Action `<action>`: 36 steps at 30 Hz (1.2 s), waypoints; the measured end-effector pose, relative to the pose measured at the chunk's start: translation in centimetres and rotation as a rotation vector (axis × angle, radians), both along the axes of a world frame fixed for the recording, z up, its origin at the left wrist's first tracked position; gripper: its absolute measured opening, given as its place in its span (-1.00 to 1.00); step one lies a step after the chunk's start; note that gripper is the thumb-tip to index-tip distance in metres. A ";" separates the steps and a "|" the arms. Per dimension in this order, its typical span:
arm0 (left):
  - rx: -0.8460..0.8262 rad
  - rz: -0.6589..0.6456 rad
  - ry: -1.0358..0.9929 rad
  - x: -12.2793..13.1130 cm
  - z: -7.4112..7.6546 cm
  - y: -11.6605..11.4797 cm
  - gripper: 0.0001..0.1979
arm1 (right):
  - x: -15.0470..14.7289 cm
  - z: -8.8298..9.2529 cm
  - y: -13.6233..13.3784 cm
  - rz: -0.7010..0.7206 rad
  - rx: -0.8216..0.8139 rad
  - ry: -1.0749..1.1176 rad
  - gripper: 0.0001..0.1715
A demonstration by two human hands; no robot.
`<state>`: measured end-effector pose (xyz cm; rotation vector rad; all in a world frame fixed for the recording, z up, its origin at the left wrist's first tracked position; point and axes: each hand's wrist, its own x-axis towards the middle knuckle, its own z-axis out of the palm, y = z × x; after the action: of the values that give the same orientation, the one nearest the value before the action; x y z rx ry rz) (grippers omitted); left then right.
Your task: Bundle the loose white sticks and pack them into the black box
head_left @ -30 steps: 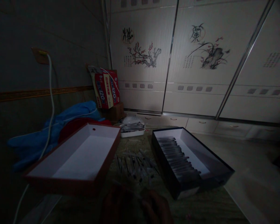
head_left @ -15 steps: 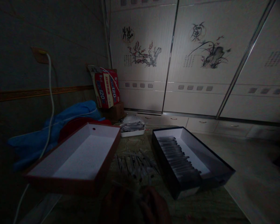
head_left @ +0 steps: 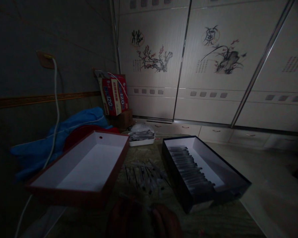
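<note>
The counter [head_left: 149, 152] lane between the red box [head_left: 72, 197] and the black box [head_left: 175, 180] is littered with slim pieces [head_left: 145, 175]. A white tray [head_left: 142, 142] blocks its far end.

A single head-worn view looks forward and slightly down from the counter's [head_left: 221, 221] near edge toward the wardrobe doors [head_left: 213, 66]. The left hand [head_left: 123, 218] and right hand [head_left: 166, 223] sit close at the bottom edge, dim.

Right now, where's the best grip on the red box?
Probably the red box by its near short wall, coming from the person's side with fingers over the rim: it is open-topped, shallow and empty, and that wall faces the person with nothing against it.
</note>
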<state>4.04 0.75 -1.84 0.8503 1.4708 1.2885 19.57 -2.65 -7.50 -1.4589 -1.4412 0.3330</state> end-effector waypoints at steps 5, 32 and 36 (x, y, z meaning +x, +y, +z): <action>0.016 -0.026 0.075 -0.2 -0.4 -0.1 -0.57 | 0.2 0.0 0.2 0.085 -0.073 0.002 -0.38; -0.009 0.030 0.082 0.3 0.5 -0.4 -0.50 | 0.2 0.0 0.6 0.145 -0.059 0.093 -0.60; 0.046 0.083 0.125 -0.8 -0.5 -0.1 -0.57 | 0.5 0.4 0.7 0.137 -0.056 0.184 -0.61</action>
<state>3.28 0.64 -2.33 0.9225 1.5938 1.3558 20.10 -2.00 -7.08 -1.3391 -1.3942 0.5827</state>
